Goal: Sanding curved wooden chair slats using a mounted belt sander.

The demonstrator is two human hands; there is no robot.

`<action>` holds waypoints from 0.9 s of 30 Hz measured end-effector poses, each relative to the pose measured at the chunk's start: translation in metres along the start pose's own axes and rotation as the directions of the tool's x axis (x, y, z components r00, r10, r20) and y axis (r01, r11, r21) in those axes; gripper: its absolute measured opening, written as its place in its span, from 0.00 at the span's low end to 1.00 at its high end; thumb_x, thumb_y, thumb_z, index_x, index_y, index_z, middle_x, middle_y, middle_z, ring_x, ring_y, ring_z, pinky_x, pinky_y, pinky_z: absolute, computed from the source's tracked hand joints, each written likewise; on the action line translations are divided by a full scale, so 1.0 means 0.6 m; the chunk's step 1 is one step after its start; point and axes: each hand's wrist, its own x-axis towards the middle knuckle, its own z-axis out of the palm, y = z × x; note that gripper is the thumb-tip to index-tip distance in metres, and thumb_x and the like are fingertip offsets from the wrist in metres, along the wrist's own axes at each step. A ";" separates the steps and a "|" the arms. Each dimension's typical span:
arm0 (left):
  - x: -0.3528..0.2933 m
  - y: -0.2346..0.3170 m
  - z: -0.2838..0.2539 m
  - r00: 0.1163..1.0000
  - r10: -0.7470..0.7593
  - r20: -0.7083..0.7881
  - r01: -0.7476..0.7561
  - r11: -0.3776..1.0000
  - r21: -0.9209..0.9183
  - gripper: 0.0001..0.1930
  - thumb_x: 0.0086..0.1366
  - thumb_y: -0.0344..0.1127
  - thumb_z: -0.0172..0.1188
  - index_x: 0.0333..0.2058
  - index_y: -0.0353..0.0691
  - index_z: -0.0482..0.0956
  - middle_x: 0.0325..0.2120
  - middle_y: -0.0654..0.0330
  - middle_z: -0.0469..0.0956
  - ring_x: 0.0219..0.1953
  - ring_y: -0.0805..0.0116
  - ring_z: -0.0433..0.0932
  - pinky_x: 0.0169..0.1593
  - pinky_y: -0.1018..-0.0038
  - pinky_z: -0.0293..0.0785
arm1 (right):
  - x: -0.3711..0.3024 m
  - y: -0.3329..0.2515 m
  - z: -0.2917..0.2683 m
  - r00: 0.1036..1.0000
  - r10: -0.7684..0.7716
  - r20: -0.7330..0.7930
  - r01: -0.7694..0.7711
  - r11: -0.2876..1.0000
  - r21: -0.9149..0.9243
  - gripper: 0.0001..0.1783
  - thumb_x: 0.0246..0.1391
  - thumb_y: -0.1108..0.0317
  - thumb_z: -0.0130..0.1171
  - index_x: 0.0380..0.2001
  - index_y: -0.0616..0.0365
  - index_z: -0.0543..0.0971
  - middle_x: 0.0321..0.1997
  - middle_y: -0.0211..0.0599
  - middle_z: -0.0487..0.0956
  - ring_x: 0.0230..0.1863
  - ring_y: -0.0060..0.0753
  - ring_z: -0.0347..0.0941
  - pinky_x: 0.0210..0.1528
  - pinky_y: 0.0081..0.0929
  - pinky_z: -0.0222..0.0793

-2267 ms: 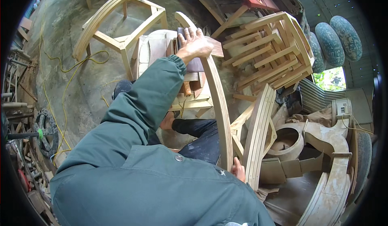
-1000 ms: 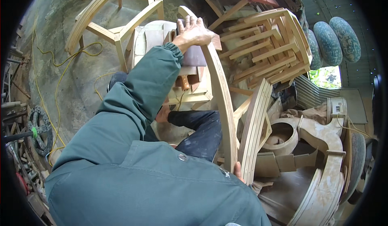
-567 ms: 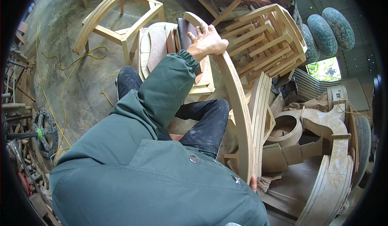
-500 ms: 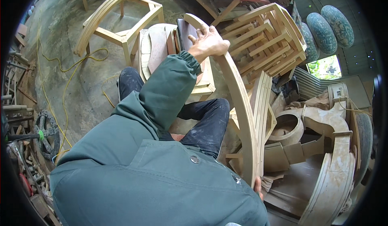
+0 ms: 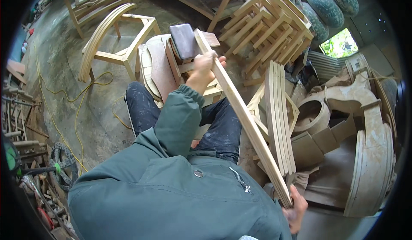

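Note:
A long, pale curved wooden rail (image 5: 245,114) slants across my front, its narrow edge facing up. Near its far end, my left hand (image 5: 203,66) is wrapped round the rail. My right hand (image 5: 297,210), slightly blurred, grips the near end at the lower right. Just left of the far tip is a grey-purple block (image 5: 184,42) above a wooden stand with thin curved boards (image 5: 164,64) against it. Several similar curved strips (image 5: 281,124) lean together to the right of the rail.
Stacked wooden frames (image 5: 270,32) stand at the far right, a curved-backed frame (image 5: 139,40) at the far left. A yellow cord (image 5: 79,107) crosses the concrete floor. Carved wooden parts (image 5: 373,154) and cardboard (image 5: 319,145) crowd the right; a wheel (image 5: 62,165) and scraps lie left.
The rail has rolled from its broad curved side onto its narrow edge. My left hand went from lying spread over it to closing round it, lower down. My right hand has come further into view.

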 end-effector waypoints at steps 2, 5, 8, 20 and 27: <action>0.013 -0.003 -0.034 0.997 -0.067 0.038 0.073 0.977 -0.202 0.14 0.68 0.28 0.52 0.48 0.26 0.64 0.31 0.51 0.72 0.31 0.60 0.76 0.36 0.64 0.81 | 0.031 0.011 0.070 0.998 0.065 0.008 -0.064 0.997 -0.031 0.46 0.27 0.72 0.65 0.61 0.57 0.78 0.27 0.40 0.78 0.27 0.48 0.73 0.34 0.38 0.67; -0.032 -0.016 -0.041 0.951 0.098 0.292 -0.005 0.953 -0.304 0.12 0.73 0.37 0.57 0.46 0.35 0.68 0.30 0.54 0.73 0.28 0.61 0.78 0.34 0.63 0.81 | 0.060 0.054 0.171 0.992 0.059 0.108 -0.049 0.995 -0.092 0.35 0.36 0.76 0.59 0.56 0.53 0.80 0.32 0.40 0.77 0.38 0.47 0.75 0.43 0.38 0.65; -0.058 0.044 -0.052 0.961 0.060 0.268 0.000 0.977 -0.215 0.14 0.74 0.42 0.59 0.47 0.39 0.70 0.28 0.58 0.74 0.28 0.63 0.78 0.35 0.63 0.81 | 0.100 0.107 0.230 0.995 0.045 -0.089 -0.054 0.993 -0.100 0.14 0.49 0.69 0.53 0.40 0.54 0.81 0.35 0.43 0.77 0.44 0.51 0.73 0.49 0.45 0.62; -0.033 0.078 -0.097 0.944 0.311 0.110 -0.244 0.883 -0.401 0.11 0.61 0.42 0.63 0.33 0.49 0.70 0.24 0.64 0.71 0.28 0.67 0.75 0.36 0.65 0.78 | 0.237 0.252 0.170 0.530 -0.062 -0.846 -0.520 0.764 -0.381 0.44 0.54 0.64 0.76 0.70 0.61 0.65 0.72 0.56 0.65 0.73 0.59 0.59 0.73 0.52 0.56; -0.002 0.040 -0.078 0.960 0.257 0.108 -0.193 0.893 -0.407 0.10 0.59 0.43 0.63 0.33 0.50 0.70 0.24 0.65 0.71 0.27 0.67 0.74 0.36 0.66 0.77 | 0.232 0.253 0.156 0.410 -0.068 -0.910 -0.567 0.762 -0.313 0.51 0.62 0.54 0.70 0.77 0.57 0.53 0.78 0.58 0.53 0.77 0.58 0.52 0.77 0.49 0.54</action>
